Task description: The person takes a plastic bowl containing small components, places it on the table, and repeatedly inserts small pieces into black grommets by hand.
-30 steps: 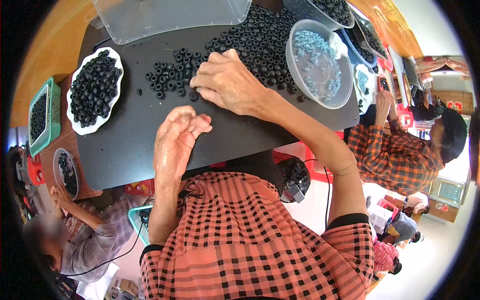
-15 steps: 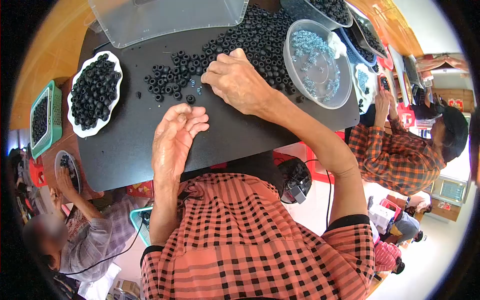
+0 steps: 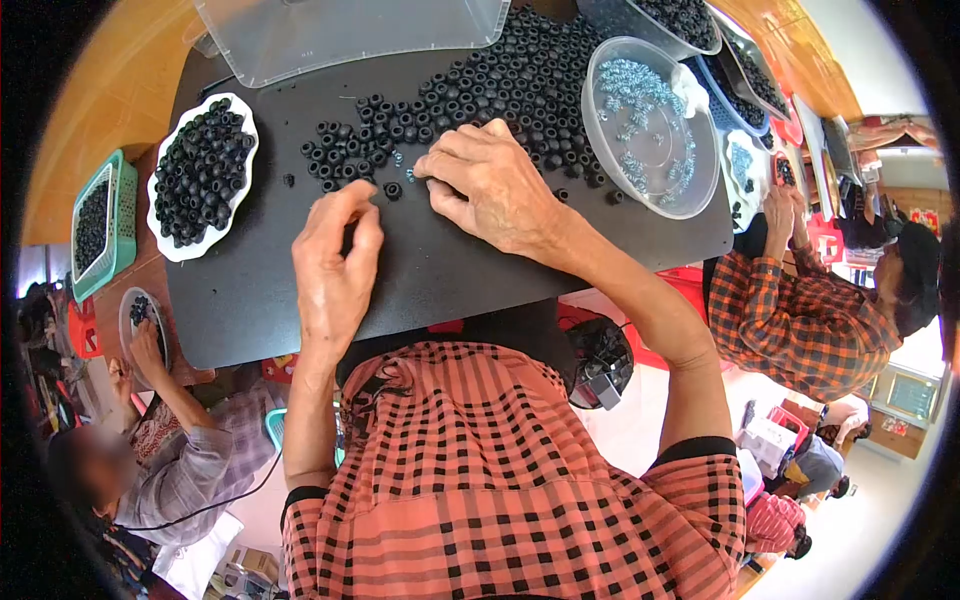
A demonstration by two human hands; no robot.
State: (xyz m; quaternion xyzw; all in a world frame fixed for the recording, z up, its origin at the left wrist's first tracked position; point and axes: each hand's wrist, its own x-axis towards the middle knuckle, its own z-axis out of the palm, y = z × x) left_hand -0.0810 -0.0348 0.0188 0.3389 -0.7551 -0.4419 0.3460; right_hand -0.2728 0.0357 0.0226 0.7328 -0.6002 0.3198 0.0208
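Grips curl, left hand (image 3: 335,250) and right hand (image 3: 492,188), near seemingly glassy bits (image 3: 398,160).

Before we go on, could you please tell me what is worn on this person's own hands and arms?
The left hand and right hand are gloveless, with no watch or bracelet visible. The short sleeves are coral with a black check, ending in plain black cuffs; the forearms are uncovered.
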